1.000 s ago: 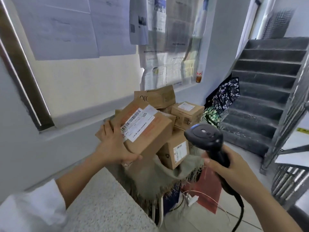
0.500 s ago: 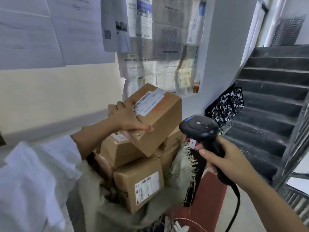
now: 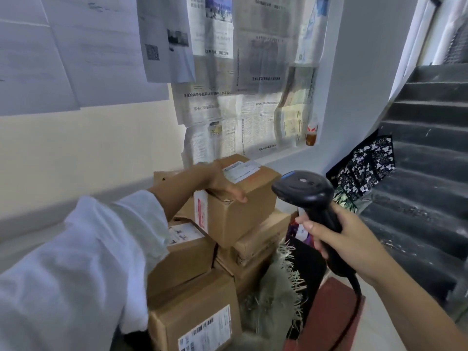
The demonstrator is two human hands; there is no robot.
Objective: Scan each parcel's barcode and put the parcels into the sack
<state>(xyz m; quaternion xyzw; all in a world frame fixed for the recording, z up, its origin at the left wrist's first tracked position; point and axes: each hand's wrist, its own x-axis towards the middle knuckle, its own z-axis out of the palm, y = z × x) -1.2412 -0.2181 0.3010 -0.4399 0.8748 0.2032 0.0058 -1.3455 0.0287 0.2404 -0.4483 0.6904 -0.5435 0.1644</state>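
Seeing white sleeve [image 3: 76, 262] far left, forearm reaching forward to the box stack. Left hand [image 3: 222, 183] holds the top parcel [image 3: 243, 214] at its near-left upper edge: thumb laid along the front edge, fingers hidden behind the hand, so I can't tell how they sit. Top parcel sits on the stack, slightly skewed, shipping label [image 3: 240, 169] facing up, red-printed tape strip down its left face. Below it I count three more parcels: one with a small label [image 3: 187, 252], one under the top parcel's right side [image 3: 255, 239], one nearest the camera with a barcode label [image 3: 200, 315]. Sack [image 3: 273, 295], coarse weave with frayed rim, bunched against the stack's right side; can't tell if the stack stands inside it. Scanner [image 3: 306, 196] just right of the top parcel, not touching, head pointing left. Right hand [image 3: 347, 241] wrapped round its grip, cable [image 3: 354, 287] hanging down. Patterned bag [image 3: 367, 165] and stairs [image 3: 430, 148] far right.
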